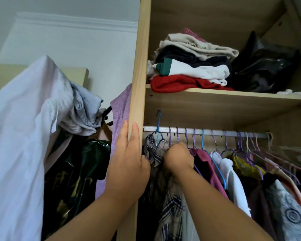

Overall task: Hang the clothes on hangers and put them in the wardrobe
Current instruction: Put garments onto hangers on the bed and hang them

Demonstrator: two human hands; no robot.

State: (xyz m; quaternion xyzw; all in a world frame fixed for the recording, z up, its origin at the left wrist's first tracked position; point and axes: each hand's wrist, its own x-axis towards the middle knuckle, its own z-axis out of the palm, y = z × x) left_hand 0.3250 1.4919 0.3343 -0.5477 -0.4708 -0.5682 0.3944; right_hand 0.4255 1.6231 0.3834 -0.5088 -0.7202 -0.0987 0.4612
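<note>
A plaid shirt hangs on a blue hanger at the far left end of the white wardrobe rail. My right hand grips the shirt's collar just under the rail, fingers curled into the cloth. My left hand rests flat with straight fingers against the wardrobe's wooden side panel. To the right, several garments hang on purple and blue hangers.
A shelf above the rail holds folded clothes and a black plastic bag. Left of the wardrobe, a white cloth, grey garments, a lilac garment and a dark glossy bag are piled.
</note>
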